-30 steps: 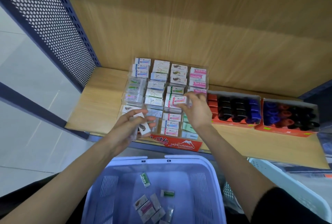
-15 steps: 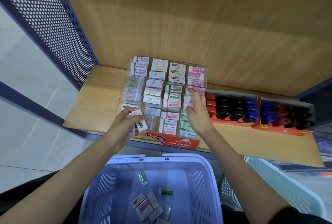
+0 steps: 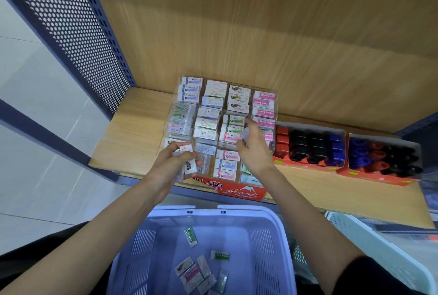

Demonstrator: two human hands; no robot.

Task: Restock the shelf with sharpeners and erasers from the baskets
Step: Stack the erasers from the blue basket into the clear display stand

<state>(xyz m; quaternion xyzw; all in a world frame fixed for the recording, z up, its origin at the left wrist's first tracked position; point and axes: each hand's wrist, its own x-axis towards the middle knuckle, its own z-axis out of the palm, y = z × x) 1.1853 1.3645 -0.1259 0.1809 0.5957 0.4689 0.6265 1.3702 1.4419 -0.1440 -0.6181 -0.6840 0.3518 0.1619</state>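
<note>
Head cam q (poster 1): why's the left hand (image 3: 170, 164) sitting at the front of the clear tray (image 3: 246, 194) w/ a stack of erasers (image 3: 189, 166) in it?

Reply (poster 2): prob a feeder hand, imo. Fingers and thumb are wrapped round that little stack right by the front-left slots. That way the right hand (image 3: 254, 150) only needs a short reach to take one and slot it. The blue basket (image 3: 248, 210) sits just below the shelf (image 3: 132, 138) edge for the same reason (loose erasers (image 3: 194, 273) lie flat on its bottom).

Poster 1: is the right hand holding anything?

Poster 2: can't tell tbh. Its fingers are bent over the mid-right slots and the tips are blurred. Maybe something see-through there, maybe not.

Materials: the tray is glossy clear plastic w/ thin dividers. The erasers are small flat blocks in shiny printed wrap, slippery I'd guess, so stacks could slide. The basket is slotted plastic and the shelf is wood-grain board. The sharpeners (image 3: 308, 145) are in red card boxes beside the tray, chunky rounded plastic in red/black/blue.
</note>
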